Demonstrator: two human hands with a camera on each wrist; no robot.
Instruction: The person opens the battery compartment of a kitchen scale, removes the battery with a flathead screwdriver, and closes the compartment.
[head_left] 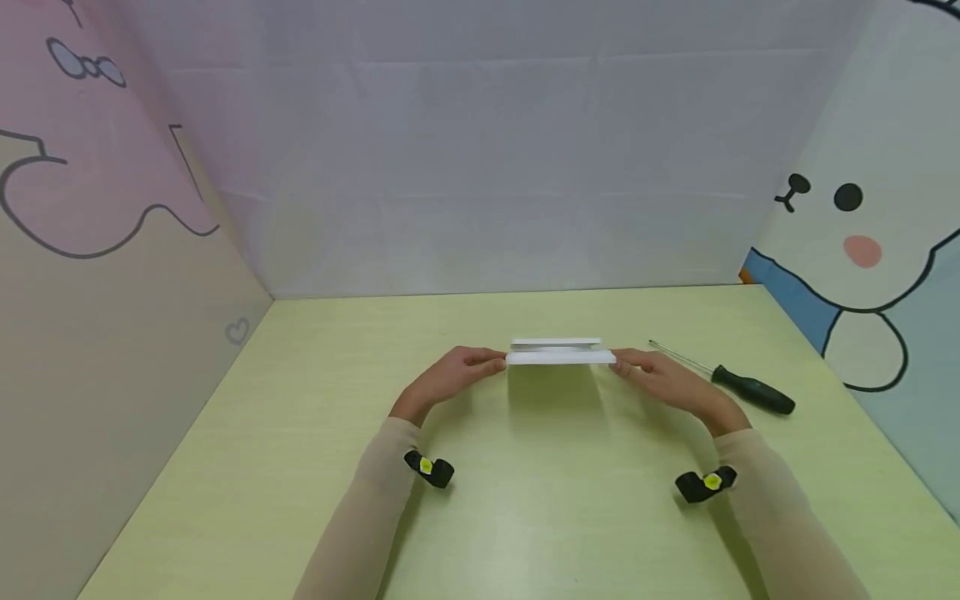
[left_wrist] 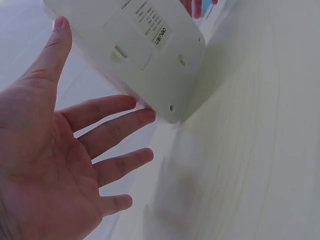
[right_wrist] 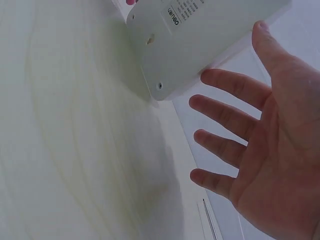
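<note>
A white calculator (head_left: 561,358), seen edge-on in the head view, is held between both hands over the table. Its back (left_wrist: 145,65) shows in the wrist views, with a printed label, a battery cover and small screw holes. My left hand (head_left: 454,373) pinches one side edge between thumb and forefingers, the other fingers spread. Opposite it, my right hand (head_left: 669,379) pinches the other edge with thumb and index finger. The lower edge seems close to or on the table; I cannot tell which. The calculator's front is hidden.
A screwdriver (head_left: 752,390) with a dark handle lies on the pale yellow-green table (head_left: 525,517), just beyond the right hand. A white backdrop (head_left: 480,167) stands behind, and panels with cartoon drawings flank the left and right sides.
</note>
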